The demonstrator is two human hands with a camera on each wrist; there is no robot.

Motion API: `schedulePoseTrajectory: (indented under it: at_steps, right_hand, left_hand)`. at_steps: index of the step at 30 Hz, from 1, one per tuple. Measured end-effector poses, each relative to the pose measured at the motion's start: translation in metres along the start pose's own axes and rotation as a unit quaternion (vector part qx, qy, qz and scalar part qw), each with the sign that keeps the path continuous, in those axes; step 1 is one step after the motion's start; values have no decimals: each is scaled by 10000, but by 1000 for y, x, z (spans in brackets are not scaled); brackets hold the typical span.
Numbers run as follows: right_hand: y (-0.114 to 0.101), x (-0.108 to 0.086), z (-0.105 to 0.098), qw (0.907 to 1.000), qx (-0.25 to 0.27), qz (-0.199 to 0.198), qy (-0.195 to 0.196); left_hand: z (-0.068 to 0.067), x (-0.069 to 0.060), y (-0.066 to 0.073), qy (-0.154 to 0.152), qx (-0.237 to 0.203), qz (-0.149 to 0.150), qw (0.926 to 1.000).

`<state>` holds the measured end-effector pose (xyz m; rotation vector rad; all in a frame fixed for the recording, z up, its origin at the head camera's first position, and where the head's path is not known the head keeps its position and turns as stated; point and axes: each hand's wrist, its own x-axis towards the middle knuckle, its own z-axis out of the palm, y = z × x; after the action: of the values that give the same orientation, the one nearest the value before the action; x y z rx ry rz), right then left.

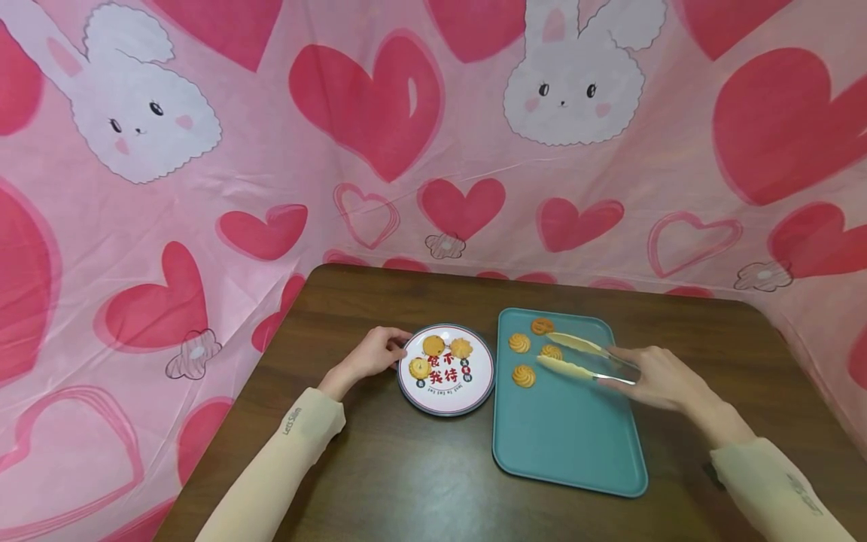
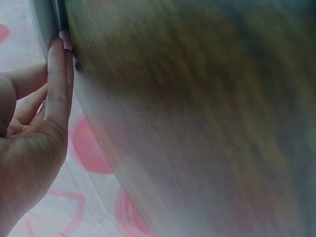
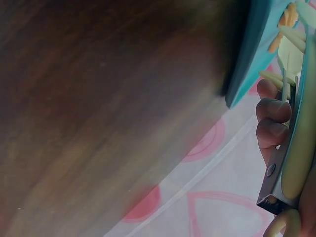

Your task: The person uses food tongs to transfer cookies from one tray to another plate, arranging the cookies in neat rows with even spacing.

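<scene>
My left hand (image 1: pixel 371 352) holds the left rim of a round white plate (image 1: pixel 474 391) with red characters, thumb at the rim and fingers along its edge (image 2: pixel 44 24). Three cookies (image 1: pixel 433 345) lie on the plate. In my right hand (image 1: pixel 667 379) are metal tongs (image 1: pixel 609 365) with pale yellow tips, gripped by curled fingers (image 3: pixel 272 109). The tongs' arms stand apart over a teal tray (image 1: pixel 569 444), on either side of a swirled cookie (image 1: pixel 552 351); whether they touch it I cannot tell. Other swirled cookies (image 1: pixel 523 376) and a browner pretzel-shaped cookie (image 1: pixel 542 325) lie nearby on the tray.
Plate and tray stand side by side, close together, on a dark brown wooden table (image 1: pixel 379 467). Behind and to the left hangs a pink cloth (image 1: pixel 271 135) with hearts and rabbits. The table's left edge runs near my left forearm.
</scene>
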<state>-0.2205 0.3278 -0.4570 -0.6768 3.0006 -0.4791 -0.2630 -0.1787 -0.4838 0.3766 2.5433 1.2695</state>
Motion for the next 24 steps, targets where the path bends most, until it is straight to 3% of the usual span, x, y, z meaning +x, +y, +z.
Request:
schedulePoseTrajectory:
  at_steps: [24]
  right_hand:
    - [8,-7,7,10000,29,-22,31]
  left_hand:
    - [-1,-2,0,4,-1,32,10000]
